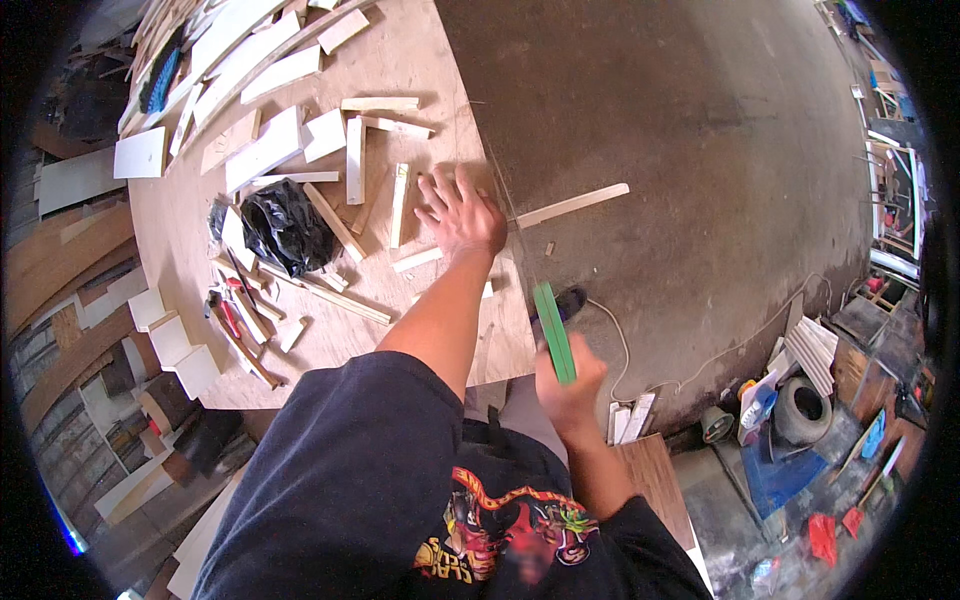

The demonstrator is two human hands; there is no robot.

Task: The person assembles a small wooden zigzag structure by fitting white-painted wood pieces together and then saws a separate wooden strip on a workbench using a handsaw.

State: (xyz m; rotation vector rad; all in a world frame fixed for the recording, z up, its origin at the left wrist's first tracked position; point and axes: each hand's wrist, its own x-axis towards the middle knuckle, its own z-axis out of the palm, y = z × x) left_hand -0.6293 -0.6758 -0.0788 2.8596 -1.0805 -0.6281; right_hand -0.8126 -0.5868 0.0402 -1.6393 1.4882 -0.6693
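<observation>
My left hand [465, 212] lies flat near the right edge of the wooden table, fingers spread. It presses down on a long pale wood strip [575, 205]. One end of the strip juts past the edge over the floor, and the hand and wrist hide part of it. My right hand [570, 375] grips the green handle [555, 335] of what looks like a handsaw, just off the table's edge. Its thin blade, seen nearly edge-on, runs forward across the strip beside the left hand. Left of my left hand lies a short wood strip [399, 206].
The table [400, 50] bears several wood offcuts, a black plastic bag [287, 228] and red-handled pliers [230, 315]. Boards are stacked at the far left. On the concrete floor [680, 110] lie a cable [625, 335] and a tire [802, 411] among scraps at the right.
</observation>
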